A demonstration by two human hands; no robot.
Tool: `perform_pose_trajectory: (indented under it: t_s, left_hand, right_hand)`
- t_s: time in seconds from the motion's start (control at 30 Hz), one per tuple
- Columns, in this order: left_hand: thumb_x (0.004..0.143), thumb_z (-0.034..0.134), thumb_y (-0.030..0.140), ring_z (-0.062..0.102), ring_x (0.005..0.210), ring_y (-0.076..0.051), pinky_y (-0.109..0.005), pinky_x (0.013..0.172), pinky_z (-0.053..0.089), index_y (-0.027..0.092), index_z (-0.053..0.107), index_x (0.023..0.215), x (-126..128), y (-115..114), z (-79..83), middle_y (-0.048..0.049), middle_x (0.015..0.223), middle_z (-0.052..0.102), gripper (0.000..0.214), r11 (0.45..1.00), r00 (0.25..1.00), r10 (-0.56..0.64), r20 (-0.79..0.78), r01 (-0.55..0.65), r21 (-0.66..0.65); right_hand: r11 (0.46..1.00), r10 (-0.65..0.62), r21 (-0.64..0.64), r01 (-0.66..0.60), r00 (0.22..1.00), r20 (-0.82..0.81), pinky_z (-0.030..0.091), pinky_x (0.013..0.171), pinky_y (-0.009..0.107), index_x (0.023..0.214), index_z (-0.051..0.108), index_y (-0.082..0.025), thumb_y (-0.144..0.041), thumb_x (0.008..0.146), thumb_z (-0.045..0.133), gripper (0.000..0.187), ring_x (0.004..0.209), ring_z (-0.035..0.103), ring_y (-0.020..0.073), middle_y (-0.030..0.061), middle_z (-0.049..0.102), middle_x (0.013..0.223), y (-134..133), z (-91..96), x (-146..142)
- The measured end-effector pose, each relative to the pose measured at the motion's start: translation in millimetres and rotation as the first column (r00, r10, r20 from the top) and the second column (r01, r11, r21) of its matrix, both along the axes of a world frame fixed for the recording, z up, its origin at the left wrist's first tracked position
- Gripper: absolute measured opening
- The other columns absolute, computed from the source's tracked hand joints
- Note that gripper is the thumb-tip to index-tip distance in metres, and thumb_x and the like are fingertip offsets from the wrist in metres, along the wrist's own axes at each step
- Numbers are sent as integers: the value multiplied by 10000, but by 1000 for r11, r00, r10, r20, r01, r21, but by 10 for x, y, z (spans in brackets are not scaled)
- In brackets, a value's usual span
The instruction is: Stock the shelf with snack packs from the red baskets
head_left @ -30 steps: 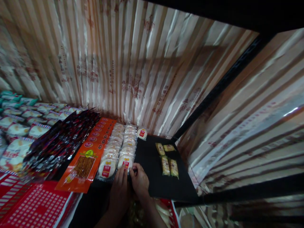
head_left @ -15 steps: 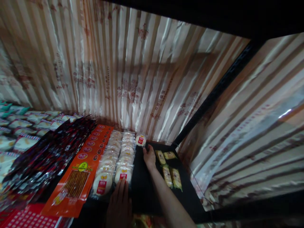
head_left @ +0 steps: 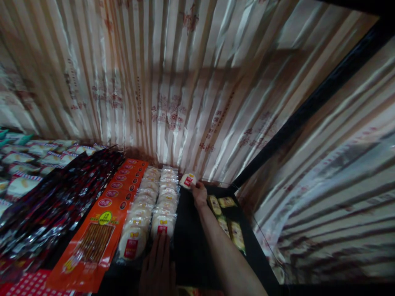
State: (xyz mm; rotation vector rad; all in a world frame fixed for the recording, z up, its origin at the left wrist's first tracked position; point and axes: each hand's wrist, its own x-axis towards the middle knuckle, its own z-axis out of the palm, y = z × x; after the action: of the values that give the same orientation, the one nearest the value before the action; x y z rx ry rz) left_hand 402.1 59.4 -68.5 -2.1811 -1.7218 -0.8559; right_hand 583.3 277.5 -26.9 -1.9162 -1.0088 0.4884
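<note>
Two rows of round white cakes in clear wrappers run away from me on the black shelf (head_left: pixel 194 250). My left hand (head_left: pixel 159 259) lies with its fingers stretched out on the front cake (head_left: pixel 163 222) of the right row. At the back, beside the far end of that row, a single wrapped round cake (head_left: pixel 186 181) with a red label is tilted. My right hand (head_left: pixel 200 195) pinches its right edge, fingers partly hidden. Several small yellow-wrapped snacks (head_left: pixel 236 234) lie to the right of my right forearm.
Orange snack packets (head_left: pixel 95 242) lie left of the cakes, then a heap of dark shiny packets (head_left: pixel 68 197) and many white packets (head_left: pixel 23 185). Pleated printed sheeting (head_left: pixel 173 82) hangs behind. A black bar (head_left: pixel 296 115) slants up from the back right corner.
My right hand has closed on the edge of the single cake, which has turned and shifted slightly. My left hand stays on the front cake. The view has shifted a little.
</note>
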Motion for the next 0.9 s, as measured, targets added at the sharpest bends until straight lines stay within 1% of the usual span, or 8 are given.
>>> perform_pose_trajectory:
  t_s: [0.1,0.17,0.23,0.37,0.43,0.57,0.73,0.9]
  left_hand:
    - [835,378,196,407,1248,-189,-320,875,391,170,120,1433,-23,-33,114,-59,1372,461,652,1000,1000,3,-11,-3,2]
    - [842,372,189,398,1256,-192,-325,889,389,170,163,1426,-32,-63,168,-58,1379,452,620,999,1000,16,-12,-16,-28]
    - [849,376,191,390,1265,-197,-326,902,389,163,229,1411,-40,-91,192,-70,1389,436,582,998,1000,7,-15,-8,-65]
    - [867,376,205,348,1301,-211,-346,948,384,134,293,1386,-57,-105,157,-117,1413,391,531,999,999,-17,35,18,-42]
    - [875,363,214,305,1327,-223,-367,977,379,113,269,1390,-70,-92,125,-140,1419,373,533,998,994,-60,90,59,11]
    - [876,297,163,311,1322,-230,-406,990,400,92,239,1389,-131,-123,69,-161,1382,409,521,990,968,-136,209,124,67]
    - [858,291,144,390,1272,-216,-409,974,436,98,310,1349,-249,-375,-24,-156,1333,460,493,995,951,-79,298,91,-27]
    - [766,382,94,376,1282,-237,-401,974,437,131,443,1273,-295,-511,-45,-148,1345,455,512,987,969,-150,198,157,-20]
  right_hand:
    - [995,-14,101,21,997,-73,425,614,231,861,608,-148,-439,707,523,340,654,564,138,20,640,744,-215,138,60]
    - [968,-21,241,64,984,-177,409,579,227,824,600,-157,-474,670,560,354,611,528,129,-3,612,692,-440,306,103]
    - [944,20,326,59,973,-232,398,560,226,846,600,-163,-497,661,581,382,594,511,127,-9,605,689,-730,494,121]
    - [937,274,278,-211,938,-213,386,544,217,860,610,-176,-461,666,627,345,579,487,117,-19,588,683,-1381,733,-12]
    - [915,382,207,-345,908,-172,357,502,209,836,622,-172,-434,663,635,314,522,433,104,-37,541,609,-1648,725,-152]
    - [889,444,162,-428,893,-70,372,501,210,808,645,-176,-409,693,588,266,514,422,100,-23,551,640,-1943,533,-450]
    - [905,419,94,-414,907,-41,397,488,218,784,653,-192,-396,695,552,244,491,468,112,-15,598,644,-2008,298,-721]
    - [907,419,47,-418,908,-5,426,522,233,825,626,-201,-372,703,527,233,512,523,128,-6,624,697,-1991,197,-885]
